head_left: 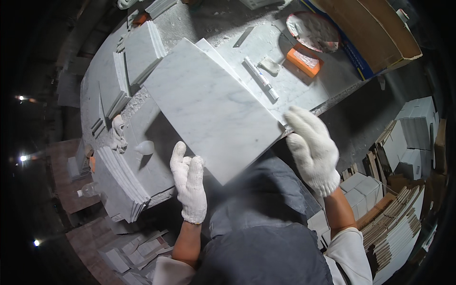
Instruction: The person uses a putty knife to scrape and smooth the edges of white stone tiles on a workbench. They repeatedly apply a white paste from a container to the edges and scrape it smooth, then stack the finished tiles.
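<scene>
A grey-veined white marble tile (216, 109) lies at a slant in front of me, its near corner jutting out over my lap. Beneath its far edge shows the rim of another white slab (216, 54). Both my hands wear white knit gloves. At the tile's near left edge is my left hand (189, 183), fingers apart, fingertips at or just touching that edge. My right hand (313, 152) has the tile's right corner between its thumb and fingers. Beyond the tile lie a white marker pen (261, 78) and an orange block (305, 61) with white residue.
Stacked tiles stand on the left of the table (121, 183) and farther back (142, 54). A small white rounded piece (145, 147) lies nearby. At the back right are a residue-coated bowl (313, 32) and a cardboard box (370, 28). Flattened cartons (394, 232) stand at the lower right.
</scene>
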Motion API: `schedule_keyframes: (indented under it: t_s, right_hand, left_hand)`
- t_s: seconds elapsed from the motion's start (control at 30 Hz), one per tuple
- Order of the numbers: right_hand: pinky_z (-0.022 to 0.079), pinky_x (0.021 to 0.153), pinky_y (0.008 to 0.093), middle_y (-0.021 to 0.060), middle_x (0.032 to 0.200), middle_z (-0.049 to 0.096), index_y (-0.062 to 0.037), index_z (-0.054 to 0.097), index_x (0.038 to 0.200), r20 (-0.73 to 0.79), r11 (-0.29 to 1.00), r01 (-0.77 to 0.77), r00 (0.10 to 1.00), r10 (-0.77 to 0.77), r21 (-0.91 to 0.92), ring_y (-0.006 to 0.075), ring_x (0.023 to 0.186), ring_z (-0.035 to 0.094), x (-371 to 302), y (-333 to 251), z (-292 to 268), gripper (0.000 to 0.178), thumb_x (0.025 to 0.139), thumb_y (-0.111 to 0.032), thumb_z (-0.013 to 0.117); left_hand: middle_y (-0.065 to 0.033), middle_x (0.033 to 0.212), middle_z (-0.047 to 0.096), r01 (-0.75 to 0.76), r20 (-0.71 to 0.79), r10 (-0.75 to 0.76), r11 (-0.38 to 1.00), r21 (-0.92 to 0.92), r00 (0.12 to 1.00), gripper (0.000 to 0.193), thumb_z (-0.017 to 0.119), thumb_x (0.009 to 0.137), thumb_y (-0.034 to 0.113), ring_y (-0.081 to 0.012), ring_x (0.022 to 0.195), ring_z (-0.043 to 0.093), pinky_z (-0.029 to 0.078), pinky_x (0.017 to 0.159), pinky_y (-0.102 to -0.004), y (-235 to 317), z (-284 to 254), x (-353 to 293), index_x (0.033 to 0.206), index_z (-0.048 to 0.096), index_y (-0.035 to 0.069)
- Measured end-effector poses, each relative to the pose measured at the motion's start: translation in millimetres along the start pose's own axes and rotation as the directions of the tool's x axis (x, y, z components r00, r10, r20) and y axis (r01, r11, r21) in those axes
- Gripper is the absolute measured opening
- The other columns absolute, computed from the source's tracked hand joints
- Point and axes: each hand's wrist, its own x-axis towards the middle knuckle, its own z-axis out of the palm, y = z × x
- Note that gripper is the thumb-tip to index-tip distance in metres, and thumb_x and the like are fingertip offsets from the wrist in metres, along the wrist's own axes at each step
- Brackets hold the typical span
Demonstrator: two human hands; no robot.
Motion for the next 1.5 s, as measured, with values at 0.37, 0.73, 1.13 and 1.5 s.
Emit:
schedule_keyframes:
  t_s: [0.37,0.73,1.13,1.5]
  right_hand:
    - [0.046,0.077,0.0433,0.0142,0.088,0.056,-0.0023,0.064,0.090,0.151,0.947,0.317,0.935,-0.320,0.046,0.0332,0.086,0.054,10,-23,11,0.031,0.100,-0.030,0.055]
    - [0.044,0.110,0.0446,0.0198,0.124,0.069,0.0027,0.075,0.108,0.081,0.929,-0.166,0.986,0.147,0.330,0.0367,0.124,0.061,-61,-21,14,0.030,0.100,-0.021,0.058]
    - [0.059,0.072,0.0400,0.0125,0.093,0.075,-0.0047,0.073,0.097,0.843,0.958,0.265,0.486,-0.231,0.110,0.0302,0.087,0.075,-23,-85,-12,0.038,0.102,-0.039,0.058]
    - [0.056,0.055,0.0398,0.0139,0.081,0.071,-0.0042,0.069,0.097,0.806,0.553,0.814,0.443,-0.392,-0.179,0.0276,0.066,0.071,-16,-186,-14,0.029,0.098,-0.031,0.060]
  left_hand:
    - [-0.0096,0.135,0.056,0.061,0.001,-0.061,0.997,-0.049,0.998,0.061,0.058,0.106,0.028,-0.0155,0.119,0.051,0.038,0.109,-0.0317,7,-3,17,0.152,0.036,-0.006]
    - [-0.0012,0.118,0.062,0.266,0.116,-0.260,0.963,-0.042,0.959,0.055,0.069,0.099,0.036,-0.0089,0.111,0.055,0.040,0.103,-0.0247,1,-40,54,0.136,0.056,-0.003]
    - [-0.0118,0.129,0.063,0.278,0.141,-0.260,0.951,-0.135,0.955,0.097,0.074,0.097,0.031,-0.0138,0.122,0.058,0.040,0.110,-0.0265,-11,-42,61,0.150,0.014,-0.025]
    - [0.0075,0.086,0.055,0.161,0.118,-0.144,0.975,-0.156,0.983,0.023,0.070,0.100,0.031,-0.0020,0.080,0.046,0.040,0.075,-0.0202,-7,-35,59,0.097,0.065,0.008]
